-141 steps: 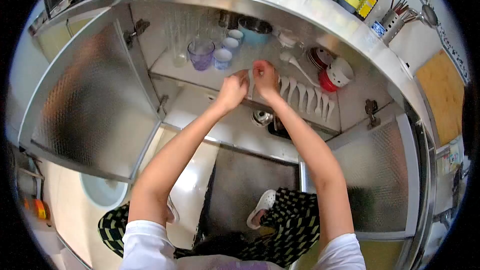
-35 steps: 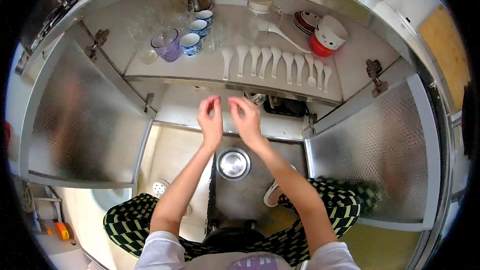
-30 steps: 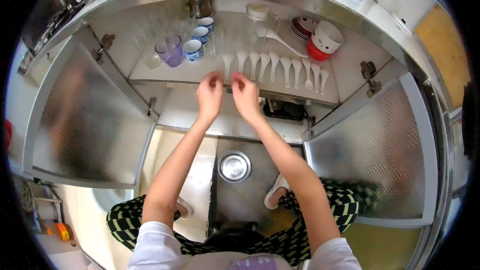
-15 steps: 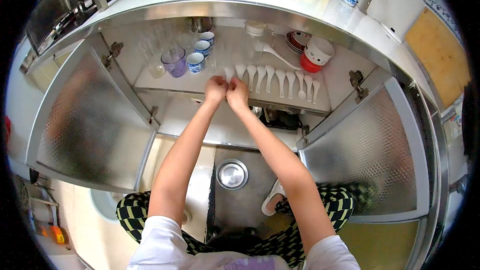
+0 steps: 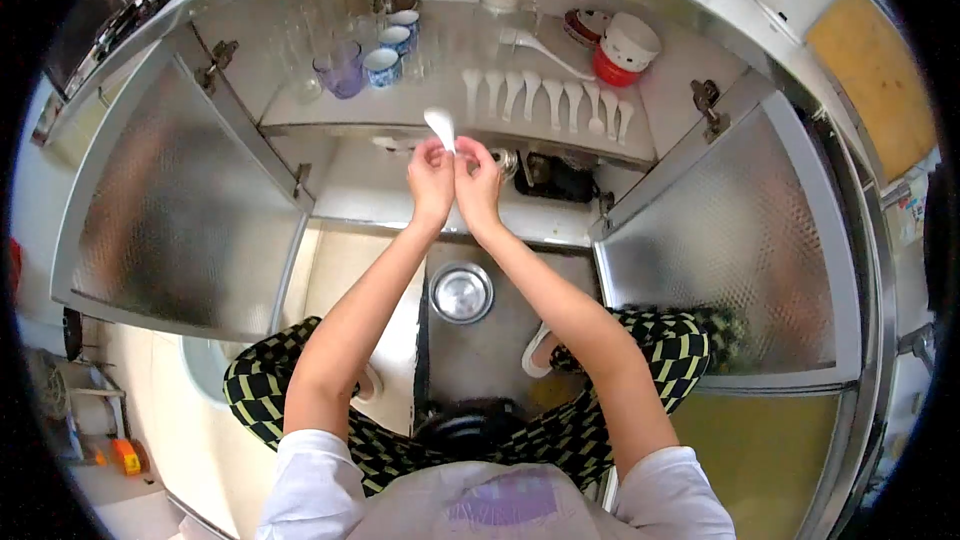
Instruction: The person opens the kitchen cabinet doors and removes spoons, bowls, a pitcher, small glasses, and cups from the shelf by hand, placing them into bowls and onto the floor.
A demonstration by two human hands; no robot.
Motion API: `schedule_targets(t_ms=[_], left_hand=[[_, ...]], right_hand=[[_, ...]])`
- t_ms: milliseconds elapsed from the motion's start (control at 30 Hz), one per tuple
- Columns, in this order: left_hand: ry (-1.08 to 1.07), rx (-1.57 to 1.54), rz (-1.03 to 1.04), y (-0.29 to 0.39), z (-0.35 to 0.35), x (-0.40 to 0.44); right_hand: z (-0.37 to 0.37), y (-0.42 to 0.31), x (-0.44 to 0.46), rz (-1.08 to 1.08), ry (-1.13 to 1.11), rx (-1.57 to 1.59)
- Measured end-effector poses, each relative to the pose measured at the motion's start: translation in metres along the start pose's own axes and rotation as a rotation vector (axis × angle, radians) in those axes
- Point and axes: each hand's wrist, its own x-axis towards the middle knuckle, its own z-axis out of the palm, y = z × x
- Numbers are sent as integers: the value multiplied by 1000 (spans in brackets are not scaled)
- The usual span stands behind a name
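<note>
A white soup spoon [image 5: 440, 128] points bowl-up from my fingers, just in front of the cabinet shelf edge. My left hand [image 5: 430, 180] is closed on its handle from the left. From the other side, the fingers of my right hand [image 5: 477, 180] close around the same handle, most of which they hide. Behind them on the shelf [image 5: 300, 118], several white spoons [image 5: 555, 105] lie side by side in a row. A larger white ladle [image 5: 548, 52] rests at an angle behind that row.
On the shelf's left stand a purple glass [image 5: 341, 72], blue-and-white cups [image 5: 382, 68] and clear glasses. Stacked bowls [image 5: 628, 48] stand at the right. Frosted doors [image 5: 190, 200] hang open on both sides. A metal bowl [image 5: 462, 292] sits on the floor between my feet.
Both hands have drawn back from the shelf edge with one spoon from the row's left end, now raised upright. The view has tilted down slightly.
</note>
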Motion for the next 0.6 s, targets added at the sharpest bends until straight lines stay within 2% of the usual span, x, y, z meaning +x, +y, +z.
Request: schedule_targets(t_ms=[67, 133, 167, 233, 267, 333, 400, 433, 467, 500, 600], left_hand=[[5, 32, -22, -26, -4, -23], [1, 62, -49, -71, -9, -48], [-44, 113, -138, -112, -12, -57], [-130, 215, -307, -157, -17, -83], [-171, 266, -389, -171, -20, -99], [-165, 257, -488, -239, -24, -131], [-229, 432, -624, -300, -34, -159], [-221, 470, -620, -300, -38, -172], [-212, 511, -616, -295, -41, -182], [-257, 665, -645, -282, -42, -186], [-280, 623, -761, -295, -47, -202]], right_hand=[[-8, 28, -23, 38, -36, 38], [-23, 54, -47, 99, -156, -201], [-29, 63, -59, 308, -215, -158], [-35, 113, -83, 385, -281, -358], [-35, 156, -101, 496, -303, -252], [-44, 197, -133, 838, -406, -75], [-56, 217, -158, 897, -513, -203], [-57, 226, -170, 1010, -487, -283], [-60, 279, -197, 977, -533, -263], [-62, 276, -208, 999, -505, -277], [-64, 307, -244, 992, -446, -297]])
